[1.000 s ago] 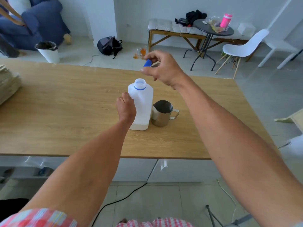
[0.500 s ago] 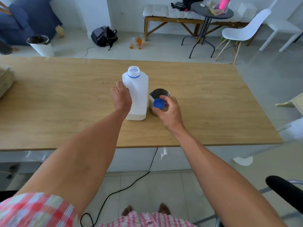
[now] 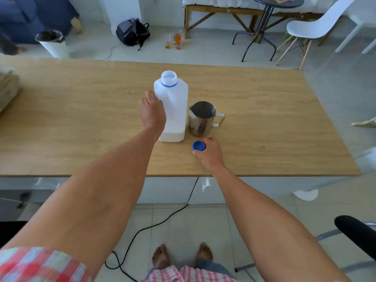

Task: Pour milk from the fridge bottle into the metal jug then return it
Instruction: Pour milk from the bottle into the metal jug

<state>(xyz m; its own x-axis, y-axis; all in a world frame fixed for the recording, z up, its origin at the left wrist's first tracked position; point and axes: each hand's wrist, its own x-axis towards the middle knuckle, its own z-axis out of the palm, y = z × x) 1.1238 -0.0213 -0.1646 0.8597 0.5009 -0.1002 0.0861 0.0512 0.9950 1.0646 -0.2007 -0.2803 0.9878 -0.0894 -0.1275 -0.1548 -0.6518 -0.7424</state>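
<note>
Head view is showing a white plastic milk bottle (image 3: 173, 110) standing upright on the wooden tabletop (image 3: 264, 119), its long axis running vertical and its uncapped mouth, ringed by a blue collar, pointing straight up. The bottle is flat-sided with sloping shoulders, and its lower part is looking more opaque white than the rest. The left hand (image 3: 152, 112) is curling round the bottle's left side, fingers wrapping behind it and gripping it. Just to the right of the bottle, very close to it, a shiny metal jug (image 3: 201, 119) is sitting upright with its open mouth facing up, its spout turning toward the bottle and its handle sticking out to the right. In front of the jug, nearer the tabletop's front edge, the right hand (image 3: 210, 154) is pinching the blue cap (image 3: 199, 146) between thumb and fingers, low over the wood; whether the cap is touching the surface is not clear. Beyond the tabletop a white bin (image 3: 54, 44), a dark backpack (image 3: 132, 32) and a white chair (image 3: 317, 27) are standing on the tiled floor.
</note>
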